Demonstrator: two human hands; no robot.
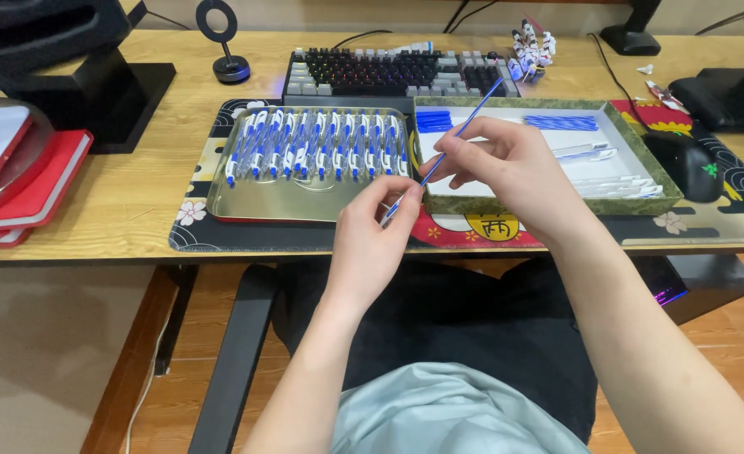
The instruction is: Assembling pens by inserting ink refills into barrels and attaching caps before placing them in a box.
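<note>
Head view: a blue pen refill point(460, 128) slants toward 1 o'clock, pinched low by the left hand point(370, 244) and mid-length by the right hand point(506, 164), above the desk point(136, 202); a metal tray of pens point(304, 197) lies at 10 o'clock.

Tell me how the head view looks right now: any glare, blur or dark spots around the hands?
Head view: even, soft light; both hands and the blue refill are sharp. The metal tray shows a dull sheen, no harsh glare. Lower part under the desk is dimmer. Straight desk edges bow slightly near the corners.
</note>
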